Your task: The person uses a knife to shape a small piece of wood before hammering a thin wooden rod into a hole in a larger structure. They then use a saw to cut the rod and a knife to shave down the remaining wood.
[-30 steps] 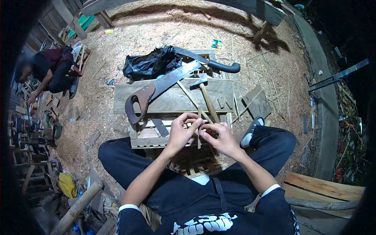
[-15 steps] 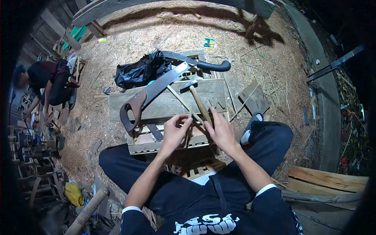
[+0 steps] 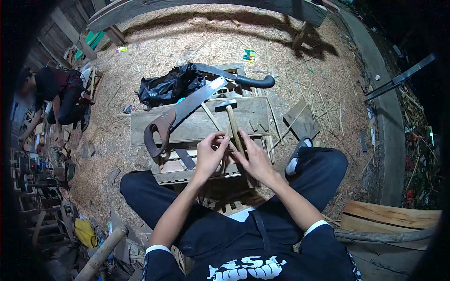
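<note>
Wood bits cover the ground [image 3: 112,98]. A big beam [image 3: 206,9] goes across the top, and a path [image 3: 393,140] runs down the right side. A person [image 3: 61,93] bends down far off at the left. Boards [image 3: 389,215] lie low on the right, and a pole [image 3: 103,250] leans low on the left near a yellow bag [image 3: 86,232].

The low bench [image 3: 173,177] is between the knees, with a wide plank [image 3: 199,125] across it. A black bag [image 3: 171,86] sits past the plank. The saw [image 3: 161,129] lies over the plank, its brown handle ahead of the left hand. A long blade [image 3: 215,70] with a black grip is farther out. The hammer [image 3: 232,122] is in the way: its handle runs back from the plank to the right hand.

The left hand [image 3: 209,157] pinches a thin stick [image 3: 224,164] over the near part of the bench, finger and thumb close together. The right hand [image 3: 258,161] is at the hammer handle, fingers long and thumb apart; I cannot tell if it grips.

The shirt [image 3: 225,234] has big white letters, not clear enough to read. A green and yellow packet [image 3: 249,55] lies past the bench, its print too small to read.
</note>
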Tool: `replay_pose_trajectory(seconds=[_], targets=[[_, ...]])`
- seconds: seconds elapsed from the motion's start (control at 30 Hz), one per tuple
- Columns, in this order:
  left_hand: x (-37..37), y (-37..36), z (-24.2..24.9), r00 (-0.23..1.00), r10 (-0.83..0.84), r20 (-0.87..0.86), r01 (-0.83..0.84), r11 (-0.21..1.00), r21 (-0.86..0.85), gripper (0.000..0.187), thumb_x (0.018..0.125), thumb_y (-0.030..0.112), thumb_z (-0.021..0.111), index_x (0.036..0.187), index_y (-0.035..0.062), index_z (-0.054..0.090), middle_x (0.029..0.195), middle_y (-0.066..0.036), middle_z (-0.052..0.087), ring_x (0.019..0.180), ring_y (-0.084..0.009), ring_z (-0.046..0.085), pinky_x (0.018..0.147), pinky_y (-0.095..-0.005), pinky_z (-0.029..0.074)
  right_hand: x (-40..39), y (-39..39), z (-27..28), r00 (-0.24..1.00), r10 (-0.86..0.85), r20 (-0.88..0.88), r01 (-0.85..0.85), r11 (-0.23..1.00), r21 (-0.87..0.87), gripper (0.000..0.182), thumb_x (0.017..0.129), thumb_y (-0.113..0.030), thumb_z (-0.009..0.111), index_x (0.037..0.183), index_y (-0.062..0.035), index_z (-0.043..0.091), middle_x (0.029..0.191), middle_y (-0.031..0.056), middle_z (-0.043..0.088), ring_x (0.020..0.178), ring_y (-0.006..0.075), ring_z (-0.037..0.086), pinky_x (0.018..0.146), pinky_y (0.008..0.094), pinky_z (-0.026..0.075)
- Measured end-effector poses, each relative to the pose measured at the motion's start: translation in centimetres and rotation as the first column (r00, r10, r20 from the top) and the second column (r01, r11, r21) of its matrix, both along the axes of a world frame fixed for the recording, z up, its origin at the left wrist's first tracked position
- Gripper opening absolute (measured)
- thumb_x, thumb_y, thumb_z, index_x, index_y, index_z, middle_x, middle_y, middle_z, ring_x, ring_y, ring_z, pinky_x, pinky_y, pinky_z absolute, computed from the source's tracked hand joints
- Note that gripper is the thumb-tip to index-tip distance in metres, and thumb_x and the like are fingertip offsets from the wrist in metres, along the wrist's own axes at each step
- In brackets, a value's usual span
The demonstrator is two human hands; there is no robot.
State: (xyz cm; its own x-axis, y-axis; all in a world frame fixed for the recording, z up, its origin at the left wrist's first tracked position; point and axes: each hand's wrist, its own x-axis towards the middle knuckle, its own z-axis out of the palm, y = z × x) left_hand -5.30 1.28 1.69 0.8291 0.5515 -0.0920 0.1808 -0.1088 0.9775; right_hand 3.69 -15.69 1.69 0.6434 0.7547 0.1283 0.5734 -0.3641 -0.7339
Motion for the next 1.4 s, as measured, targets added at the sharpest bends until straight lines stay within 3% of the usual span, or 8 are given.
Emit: replay_pose_trajectory(seconds=[0.17,0.2,0.37,0.63,0.73,0.87,1.3,1.4], targets=[[-0.5,0.1,0.5,1.0,0.018,-0.02,-0.017,0.997,0.069,0.028,0.1,0.016,0.073,0.121,-0.003,0.071,0.087,-0.005,0.076,0.079,-0.0076,0.068,0.071,-0.0265,0.055,-0.1,-0.1,1.3,0.998,-0.058,0.022,0.06,0.995,-0.075,0.073,0.098,-0.017,0.068,0.162,-0.0086,0.033,0.123,0.0277,0.069,0.101,0.0496,0.069,0.083,0.0552,0.057],[-0.6,0.2,0.6,0.999,0.011,-0.033,-0.01,1.0,0.028,0.028,0.1,0.015,0.073,0.121,-0.0037,0.07,0.087,-0.005,0.076,0.08,-0.0076,0.068,0.072,-0.0268,0.055,-0.1,-0.1,1.8,0.995,-0.093,-0.028,0.088,0.986,-0.142,0.073,0.099,-0.019,0.067,0.162,-0.0105,0.032,0.132,0.0301,0.065,0.116,0.0485,0.066,0.096,0.052,0.054],[-1.0,0.4,-0.1,1.0,-0.011,0.01,0.011,1.0,0.004,0.029,0.1,0.013,0.073,0.122,-0.0053,0.068,0.088,-0.004,0.076,0.081,-0.006,0.067,0.072,-0.0253,0.055,0.4,-0.3,0.9,0.985,-0.126,-0.117,0.108,0.983,-0.146,0.074,0.098,-0.021,0.069,0.163,-0.0143,0.033,0.121,0.0296,0.07,0.11,0.0475,0.069,0.092,0.0514,0.054],[-1.8,0.9,0.9,0.999,-0.05,0.009,0.051,0.987,-0.15,0.028,0.101,0.013,0.074,0.122,-0.0048,0.068,0.094,-0.005,0.077,0.085,-0.0057,0.068,0.07,-0.0217,0.053,-1.5,1.2,0.2,0.995,0.088,-0.055,-0.087,0.996,0.015,0.074,0.099,-0.022,0.07,0.161,-0.005,0.034,0.12,0.0298,0.068,0.109,0.0469,0.066,0.092,0.0512,0.053],[-2.0,1.1,1.0,0.998,-0.013,0.064,0.016,0.999,-0.049,0.026,0.101,0.013,0.073,0.12,-0.0043,0.069,0.094,-0.005,0.077,0.085,-0.0062,0.07,0.069,-0.0221,0.054,-2.0,1.5,0.6,0.991,0.132,0.019,-0.131,0.989,-0.066,0.072,0.1,-0.021,0.068,0.161,-0.005,0.035,0.11,0.0278,0.068,0.102,0.0444,0.067,0.087,0.0499,0.053],[-2.0,1.3,0.3,0.997,0.018,0.076,-0.008,0.991,-0.134,0.026,0.101,0.014,0.073,0.119,-0.0041,0.069,0.096,-0.006,0.077,0.086,-0.0071,0.071,0.07,-0.0236,0.056,-1.8,1.1,0.4,0.996,0.071,0.044,-0.069,0.997,-0.041,0.07,0.1,-0.021,0.068,0.161,-0.0064,0.038,0.097,0.0219,0.065,0.089,0.0387,0.064,0.084,0.0483,0.052],[-1.9,1.6,0.7,0.999,0.028,0.035,-0.027,0.999,-0.041,0.029,0.101,0.013,0.072,0.121,-0.0077,0.068,0.096,-0.011,0.079,0.093,-0.0104,0.073,0.08,-0.0258,0.057,-1.9,1.3,-0.3,0.987,0.151,0.051,-0.153,0.987,0.051,0.077,0.095,-0.012,0.069,0.163,-0.0078,0.034,0.109,0.0189,0.067,0.104,0.0365,0.063,0.094,0.0484,0.05],[-1.5,1.3,1.3,1.0,0.012,0.013,-0.011,1.0,-0.029,0.029,0.101,0.013,0.072,0.122,-0.0069,0.068,0.095,-0.011,0.079,0.092,-0.0111,0.074,0.08,-0.0267,0.057,-1.2,0.7,0.4,0.998,0.065,0.0,-0.065,0.997,0.034,0.066,0.096,-0.01,0.068,0.157,-0.0047,0.044,0.111,0.0195,0.067,0.104,0.0369,0.062,0.094,0.0469,0.05]])
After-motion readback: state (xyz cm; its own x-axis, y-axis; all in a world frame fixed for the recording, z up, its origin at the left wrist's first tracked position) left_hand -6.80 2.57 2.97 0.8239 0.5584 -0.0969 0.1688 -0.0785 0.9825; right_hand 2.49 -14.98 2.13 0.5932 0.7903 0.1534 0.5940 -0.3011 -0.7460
